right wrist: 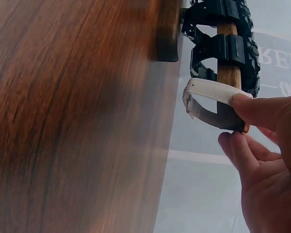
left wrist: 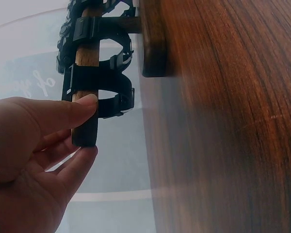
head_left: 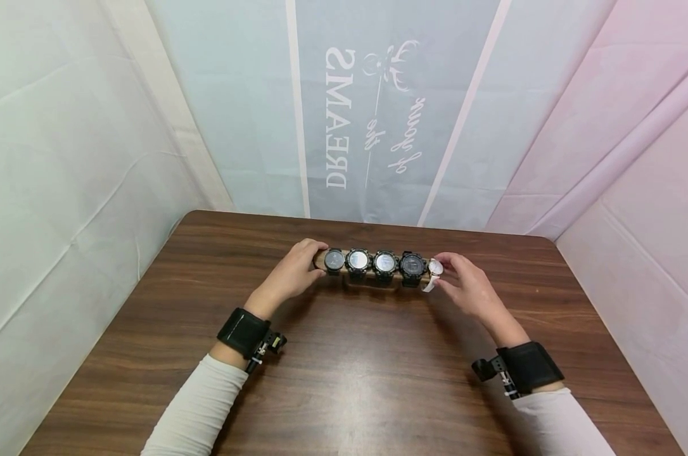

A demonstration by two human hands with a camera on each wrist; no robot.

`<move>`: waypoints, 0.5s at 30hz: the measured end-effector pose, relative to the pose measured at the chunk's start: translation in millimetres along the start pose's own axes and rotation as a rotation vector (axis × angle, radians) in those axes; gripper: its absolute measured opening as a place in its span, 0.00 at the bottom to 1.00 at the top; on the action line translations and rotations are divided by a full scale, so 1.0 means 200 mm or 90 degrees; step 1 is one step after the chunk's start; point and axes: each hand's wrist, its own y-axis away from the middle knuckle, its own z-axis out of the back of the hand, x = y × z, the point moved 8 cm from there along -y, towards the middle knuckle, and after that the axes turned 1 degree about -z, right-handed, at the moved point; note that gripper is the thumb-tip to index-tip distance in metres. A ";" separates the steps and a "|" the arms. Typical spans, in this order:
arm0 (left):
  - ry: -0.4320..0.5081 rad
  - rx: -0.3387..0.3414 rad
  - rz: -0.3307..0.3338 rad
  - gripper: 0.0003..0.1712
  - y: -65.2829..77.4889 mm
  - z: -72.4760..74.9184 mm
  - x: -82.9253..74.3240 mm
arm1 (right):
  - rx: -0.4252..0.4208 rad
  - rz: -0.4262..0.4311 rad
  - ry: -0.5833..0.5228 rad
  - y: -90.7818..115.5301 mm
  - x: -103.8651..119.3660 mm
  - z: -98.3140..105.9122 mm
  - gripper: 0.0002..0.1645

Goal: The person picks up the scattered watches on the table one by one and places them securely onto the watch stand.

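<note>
A wooden watch stand (head_left: 320, 259) lies crosswise near the table's far side, its bar threaded through several watches. Most are chunky black ones, among them a dark-faced watch (head_left: 412, 264) and a pale-faced watch (head_left: 385, 261). At the bar's right end sits a white-strapped watch (head_left: 436, 266). My left hand (head_left: 294, 270) pinches the bar's left end, thumb beside a black strap (left wrist: 106, 77) in the left wrist view. My right hand (head_left: 468, 286) grips the white-strapped watch at the right end; in the right wrist view its thumb presses the white strap (right wrist: 211, 88) against the bar.
The stand's dark wooden base (left wrist: 153, 39) shows below the bar. A brown wood-grain table (head_left: 344, 367) spreads out toward me. Behind it hangs a pale blue cloth (head_left: 253, 126) with lettering, and white cloths (head_left: 64, 190) hang at the sides.
</note>
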 end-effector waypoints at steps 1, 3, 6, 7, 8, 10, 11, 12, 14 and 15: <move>0.000 0.000 0.001 0.28 0.00 0.00 0.00 | 0.002 -0.008 -0.002 0.00 0.00 0.00 0.27; -0.001 -0.002 0.002 0.28 0.00 0.00 0.00 | 0.005 -0.016 -0.007 0.00 0.00 0.00 0.27; -0.002 -0.003 0.001 0.28 0.00 -0.01 0.00 | 0.003 -0.023 -0.008 0.00 -0.01 0.00 0.27; -0.002 -0.004 -0.001 0.28 0.00 -0.01 0.00 | 0.001 -0.020 -0.008 0.00 -0.01 0.00 0.27; -0.002 -0.005 -0.003 0.28 0.00 -0.01 0.00 | -0.002 -0.015 -0.008 0.00 -0.01 0.00 0.27; -0.002 -0.006 -0.008 0.28 0.00 -0.01 -0.01 | -0.010 0.002 -0.006 0.00 0.00 0.00 0.27; -0.002 -0.007 -0.010 0.28 0.00 0.00 -0.01 | -0.015 0.015 -0.007 0.00 0.00 0.00 0.27; -0.002 -0.009 -0.013 0.28 0.00 0.00 -0.01 | -0.021 0.031 -0.006 0.00 0.01 0.00 0.27; -0.003 -0.010 -0.014 0.28 0.00 0.00 -0.01 | -0.032 0.061 -0.006 0.00 0.01 0.00 0.28; -0.003 -0.010 -0.013 0.29 0.00 0.00 -0.01 | -0.036 0.072 -0.007 0.01 0.02 0.01 0.28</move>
